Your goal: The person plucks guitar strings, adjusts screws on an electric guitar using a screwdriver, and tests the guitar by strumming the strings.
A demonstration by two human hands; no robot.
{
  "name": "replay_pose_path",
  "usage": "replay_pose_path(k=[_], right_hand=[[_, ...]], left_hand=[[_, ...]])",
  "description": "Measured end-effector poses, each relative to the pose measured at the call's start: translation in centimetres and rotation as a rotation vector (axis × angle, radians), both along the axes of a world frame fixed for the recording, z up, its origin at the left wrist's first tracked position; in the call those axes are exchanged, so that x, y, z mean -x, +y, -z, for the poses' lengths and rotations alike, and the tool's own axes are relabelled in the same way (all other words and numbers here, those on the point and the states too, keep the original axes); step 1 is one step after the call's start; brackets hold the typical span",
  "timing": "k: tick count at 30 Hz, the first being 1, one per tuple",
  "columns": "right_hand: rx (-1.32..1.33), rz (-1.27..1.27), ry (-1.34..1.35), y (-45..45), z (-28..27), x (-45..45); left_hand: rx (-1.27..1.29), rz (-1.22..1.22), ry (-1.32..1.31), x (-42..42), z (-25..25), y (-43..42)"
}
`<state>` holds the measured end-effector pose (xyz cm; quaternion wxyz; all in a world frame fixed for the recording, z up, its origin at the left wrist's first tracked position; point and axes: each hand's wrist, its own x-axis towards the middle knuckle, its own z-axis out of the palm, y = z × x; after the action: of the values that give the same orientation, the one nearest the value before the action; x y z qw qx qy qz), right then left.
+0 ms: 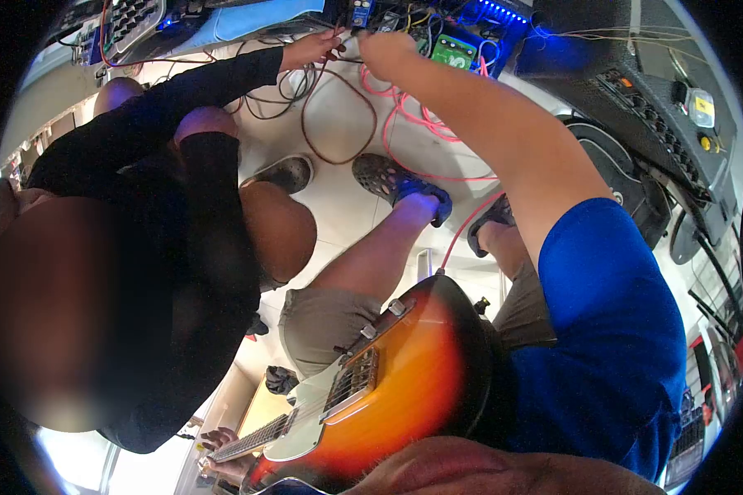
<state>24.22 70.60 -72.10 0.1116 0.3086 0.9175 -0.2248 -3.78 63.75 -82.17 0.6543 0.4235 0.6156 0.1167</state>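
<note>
A sunburst electric guitar (413, 355) with a pale pickguard lies across my lap, its neck pointing to the lower left. Around that neck (260, 436) my left hand (225, 450) is closed, small and partly hidden. My right hand (388, 56) stretches to the top of the view, fingers closed beside a blue effects pedal (362, 13); whatever they grip is hidden. Just left of it is a co-worker's hand (312, 49), at the dark cables (330, 62). A green pedal (454, 53) sits to the right of my right hand.
Coiled pink cable (421, 124) and a brown cable loop (338, 115) hang or lie below the pedals. A black amplifier (636, 99) stands at the right. The co-worker in black (165, 247) leans in at left. A blue cloth (256, 21) covers something at the top.
</note>
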Motion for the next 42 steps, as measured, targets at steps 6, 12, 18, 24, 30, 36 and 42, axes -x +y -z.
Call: replay_pose_path(k=[6, 12, 18, 24, 30, 36, 42], right_hand=[[0.11, 0.124, -0.12, 2.5, 0.8, 4.5], [0.162, 0.109, -0.145, 2.6, 1.3, 6.5], [0.172, 0.0, -0.281, 3.8, 3.6, 7.7], [0.139, 0.048, -0.13, 3.1, 3.5, 4.7], [0.174, 0.144, 0.039, 1.9, 0.6, 3.2], [0.201, -0.362, -0.015, -3.1, -2.0, -8.0], [0.164, -0.458, -0.124, -3.3, 2.7, -20.9]], left_hand=[[-0.199, 0.097, 0.134, 1.2, -0.8, -2.3], [-0.362, 0.176, 0.235, 2.7, -1.2, -4.0], [-0.439, 0.223, 0.271, 2.4, -2.4, -3.5], [-0.455, 0.208, 0.277, 3.5, -1.3, -3.3], [-0.337, 0.142, 0.27, 1.8, -2.5, -2.5], [-0.183, 0.198, 0.246, 0.5, -2.5, -0.6], [-0.222, 0.286, 0.347, -0.2, -2.4, 0.0]])
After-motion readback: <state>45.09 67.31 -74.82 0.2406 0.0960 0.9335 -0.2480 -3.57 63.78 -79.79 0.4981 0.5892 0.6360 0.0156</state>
